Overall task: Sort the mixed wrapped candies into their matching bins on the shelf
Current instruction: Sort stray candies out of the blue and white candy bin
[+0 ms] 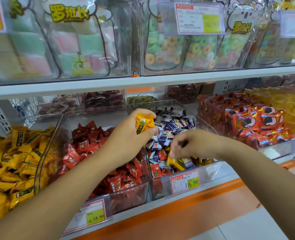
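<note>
L hand [131,137] grips yellow candy [144,122] at its 1 o'clock; R hand [193,142], 4 o'clock of it, pinches second yellow candy [171,161] in mixed bin [211,169].

Orange-edged white shelf [195,204] with a yellow-candy bin [43,153], red-candy bin [131,196] and mixed-candy bin [212,170] abreast.

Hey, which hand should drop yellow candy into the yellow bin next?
Probably the left hand. It grips yellow candies raised above the bins and is closer to the yellow bin. The right hand pinches a single candy down in the mixed bin, farther away.
</note>
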Action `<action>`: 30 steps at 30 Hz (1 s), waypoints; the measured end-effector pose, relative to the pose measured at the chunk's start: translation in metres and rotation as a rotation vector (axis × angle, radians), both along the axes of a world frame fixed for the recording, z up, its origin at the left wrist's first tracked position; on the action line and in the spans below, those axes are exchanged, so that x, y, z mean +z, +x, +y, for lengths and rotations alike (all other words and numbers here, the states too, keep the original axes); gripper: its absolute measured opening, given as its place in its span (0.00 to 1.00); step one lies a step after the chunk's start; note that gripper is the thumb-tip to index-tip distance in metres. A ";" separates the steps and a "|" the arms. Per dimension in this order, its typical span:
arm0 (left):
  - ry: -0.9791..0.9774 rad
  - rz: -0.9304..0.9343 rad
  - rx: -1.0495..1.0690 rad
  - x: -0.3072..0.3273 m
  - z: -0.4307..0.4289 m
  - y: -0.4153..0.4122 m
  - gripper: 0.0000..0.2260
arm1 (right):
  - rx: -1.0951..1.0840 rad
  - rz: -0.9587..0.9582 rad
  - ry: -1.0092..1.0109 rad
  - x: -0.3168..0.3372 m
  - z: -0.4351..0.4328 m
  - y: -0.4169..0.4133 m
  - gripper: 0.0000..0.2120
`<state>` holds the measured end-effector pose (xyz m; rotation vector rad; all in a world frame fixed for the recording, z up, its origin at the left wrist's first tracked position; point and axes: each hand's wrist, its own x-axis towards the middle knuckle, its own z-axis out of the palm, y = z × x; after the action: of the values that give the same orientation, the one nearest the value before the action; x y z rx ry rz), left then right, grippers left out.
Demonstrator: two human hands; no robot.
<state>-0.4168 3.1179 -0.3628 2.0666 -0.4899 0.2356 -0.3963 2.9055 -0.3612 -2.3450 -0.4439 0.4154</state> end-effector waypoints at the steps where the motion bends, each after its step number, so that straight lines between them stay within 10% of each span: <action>1: -0.040 -0.013 0.001 0.001 0.000 0.000 0.08 | -0.075 0.001 0.120 0.002 -0.003 0.001 0.05; 7: 0.012 -0.023 0.027 0.004 -0.005 -0.001 0.14 | -0.296 0.156 0.756 0.008 0.006 -0.001 0.05; 12: 0.112 -0.038 0.055 0.002 -0.007 -0.001 0.19 | -0.163 0.198 0.853 0.018 0.013 -0.009 0.05; 21: -0.029 -0.041 0.007 0.004 -0.008 -0.003 0.14 | 0.038 -0.157 -0.747 0.019 -0.031 -0.010 0.09; 30: -0.055 -0.059 0.028 0.006 -0.001 -0.001 0.13 | -0.086 -0.139 -0.586 0.002 -0.026 -0.001 0.12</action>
<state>-0.4174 3.1169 -0.3565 2.0180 -0.4856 0.3240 -0.3969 2.8790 -0.3594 -2.9626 -0.3101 0.3788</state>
